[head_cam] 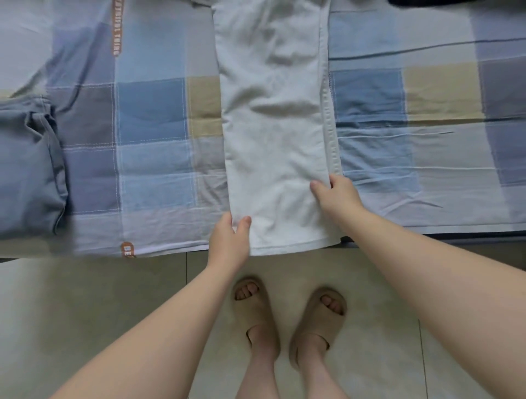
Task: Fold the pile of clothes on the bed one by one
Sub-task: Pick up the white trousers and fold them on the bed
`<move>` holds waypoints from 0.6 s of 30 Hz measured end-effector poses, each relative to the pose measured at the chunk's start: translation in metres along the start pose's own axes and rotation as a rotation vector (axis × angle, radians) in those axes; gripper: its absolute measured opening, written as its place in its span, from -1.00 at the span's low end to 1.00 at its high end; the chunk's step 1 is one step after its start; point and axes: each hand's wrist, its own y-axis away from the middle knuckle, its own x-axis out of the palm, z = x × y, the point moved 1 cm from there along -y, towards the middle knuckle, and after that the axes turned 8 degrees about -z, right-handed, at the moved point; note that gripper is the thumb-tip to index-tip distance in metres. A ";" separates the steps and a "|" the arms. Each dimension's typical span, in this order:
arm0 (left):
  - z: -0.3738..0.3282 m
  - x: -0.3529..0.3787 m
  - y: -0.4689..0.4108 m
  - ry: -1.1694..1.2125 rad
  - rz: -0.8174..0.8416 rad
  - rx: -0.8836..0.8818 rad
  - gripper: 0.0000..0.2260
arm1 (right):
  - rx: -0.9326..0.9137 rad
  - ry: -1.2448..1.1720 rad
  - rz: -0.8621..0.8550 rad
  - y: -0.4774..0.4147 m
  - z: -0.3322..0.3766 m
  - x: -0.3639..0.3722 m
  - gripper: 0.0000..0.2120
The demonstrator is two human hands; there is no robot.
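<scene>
A long white garment lies flat on the bed, folded lengthwise, running from the near edge to the top of the view. Its hem hangs slightly over the near bed edge. My left hand pinches the garment's left edge near the hem, thumb on top of the cloth. My right hand grips the right edge a little farther up, thumb on top and fingers tucked under the seam.
A folded grey-blue garment sits at the left on the checked blue and beige bedsheet. A dark item shows at the top right. Tiled floor and my sandalled feet are below the bed edge.
</scene>
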 end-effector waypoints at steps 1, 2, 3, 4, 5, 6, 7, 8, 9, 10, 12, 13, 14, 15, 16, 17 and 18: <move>-0.004 0.001 0.005 -0.017 0.009 0.019 -0.79 | -0.047 -0.049 -0.054 0.006 -0.001 -0.008 -0.76; -0.008 0.003 0.010 -0.038 0.025 0.038 -0.76 | -0.103 -0.096 -0.122 0.013 -0.004 -0.016 -0.77; -0.011 0.007 0.015 -0.069 0.048 0.054 -0.73 | -0.148 -0.119 -0.192 0.020 -0.009 -0.023 -0.77; -0.013 0.011 0.019 -0.109 0.074 0.059 -0.72 | -0.172 -0.119 -0.245 0.028 -0.014 -0.031 -0.75; -0.014 0.017 0.020 -0.146 0.094 0.053 -0.73 | -0.155 -0.091 -0.256 0.030 -0.022 -0.034 -0.75; -0.013 0.022 0.020 -0.169 0.107 0.030 -0.75 | -0.114 -0.046 -0.226 0.029 -0.033 -0.033 -0.75; -0.013 0.025 0.018 -0.177 0.109 -0.005 -0.78 | -0.044 0.023 -0.157 0.024 -0.045 -0.031 -0.77; -0.012 0.027 0.016 -0.181 0.108 -0.047 -0.79 | 0.022 0.101 -0.089 0.020 -0.056 -0.028 -0.80; -0.012 0.028 0.015 -0.204 0.098 -0.073 -0.80 | 0.072 0.153 -0.059 0.016 -0.064 -0.027 -0.84; -0.012 0.028 0.012 -0.259 0.069 -0.066 -0.80 | 0.100 0.180 -0.062 0.014 -0.068 -0.026 -0.87; -0.013 0.026 0.009 -0.393 -0.047 0.007 -0.78 | 0.046 0.222 -0.129 0.013 -0.069 -0.026 -0.73; -0.015 0.025 0.007 -0.394 -0.107 0.044 -0.72 | 0.005 0.213 -0.139 0.012 -0.066 -0.026 -0.61; -0.017 0.024 0.004 -0.338 -0.136 0.065 -0.62 | -0.008 0.160 -0.125 0.011 -0.061 -0.025 -0.53; -0.020 0.023 0.001 -0.251 -0.130 0.064 -0.52 | 0.013 0.086 -0.082 0.008 -0.056 -0.024 -0.49; -0.020 0.024 -0.004 -0.165 -0.096 0.041 -0.44 | 0.046 0.029 -0.024 0.006 -0.050 -0.023 -0.49; -0.020 0.026 -0.006 -0.094 -0.047 0.008 -0.42 | 0.086 -0.023 0.039 0.003 -0.046 -0.022 -0.51; -0.020 0.027 -0.008 -0.054 0.009 -0.032 -0.46 | 0.132 -0.082 0.104 0.000 -0.044 -0.021 -0.56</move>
